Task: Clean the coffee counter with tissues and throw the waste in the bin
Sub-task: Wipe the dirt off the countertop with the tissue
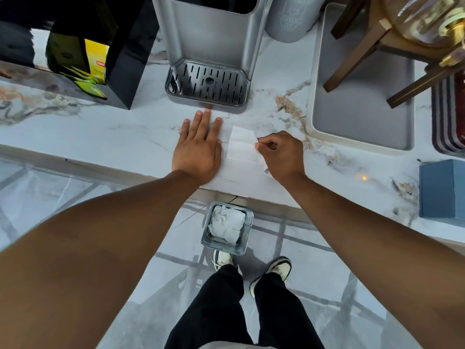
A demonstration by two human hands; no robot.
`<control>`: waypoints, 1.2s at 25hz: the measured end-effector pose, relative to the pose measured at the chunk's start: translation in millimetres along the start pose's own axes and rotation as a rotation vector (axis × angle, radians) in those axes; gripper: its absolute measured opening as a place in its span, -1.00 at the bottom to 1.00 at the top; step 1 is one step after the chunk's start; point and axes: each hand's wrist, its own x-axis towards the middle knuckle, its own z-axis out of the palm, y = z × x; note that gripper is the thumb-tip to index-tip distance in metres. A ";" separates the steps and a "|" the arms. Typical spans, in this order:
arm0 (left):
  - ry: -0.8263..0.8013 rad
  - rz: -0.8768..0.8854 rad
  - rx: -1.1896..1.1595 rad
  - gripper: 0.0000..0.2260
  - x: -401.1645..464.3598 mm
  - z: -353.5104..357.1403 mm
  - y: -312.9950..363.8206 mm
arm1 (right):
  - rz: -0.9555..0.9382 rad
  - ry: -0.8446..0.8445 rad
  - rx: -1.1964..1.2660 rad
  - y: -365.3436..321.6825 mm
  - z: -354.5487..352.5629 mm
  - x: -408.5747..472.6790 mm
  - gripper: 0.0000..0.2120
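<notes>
Here the person stands at a marble counter, both bare arms reaching forward. The left hand lies flat on the counter, palm down, fingers spread and straight, its grip open and holding nothing. Just to its right lies a white tissue, flat on the counter. The right hand is curled, its grip closed in a pinch on the tissue's right edge between thumb and fingers.

Beyond the hands, the silver coffee machine stands on the counter, its slotted drip tray just past the left fingertips. To the left is a black holder with yellow tea boxes. To the right sits a grey tray bearing a wooden stand, and a blue box rests near the counter's front edge.

On the floor below the counter edge, a small metal bin holds crumpled white tissues, just ahead of the person's shoes.
</notes>
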 end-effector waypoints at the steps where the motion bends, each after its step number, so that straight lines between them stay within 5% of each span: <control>1: -0.001 0.000 -0.004 -0.48 0.4 -1.0 -0.1 | 0.017 -0.010 0.009 -1.9 -0.7 -1.7 -0.95; 4: -0.024 0.008 -0.008 -0.48 1.4 -4.0 -0.2 | 0.142 -0.043 0.081 -6.1 -4.9 4.0 -0.94; 8: -0.050 0.051 0.046 -0.46 2.2 -7.1 -4.8 | 0.265 0.164 0.173 -9.7 -19.2 24.6 -0.83; 18: 0.015 0.068 0.000 -0.50 1.3 -6.0 -9.7 | -0.123 0.149 -0.187 -2.2 -6.9 24.5 -0.75; 30: 0.036 0.055 -0.008 -0.48 0.4 -5.1 -7.9 | -0.145 0.036 -0.132 0.7 -3.0 -15.7 -0.76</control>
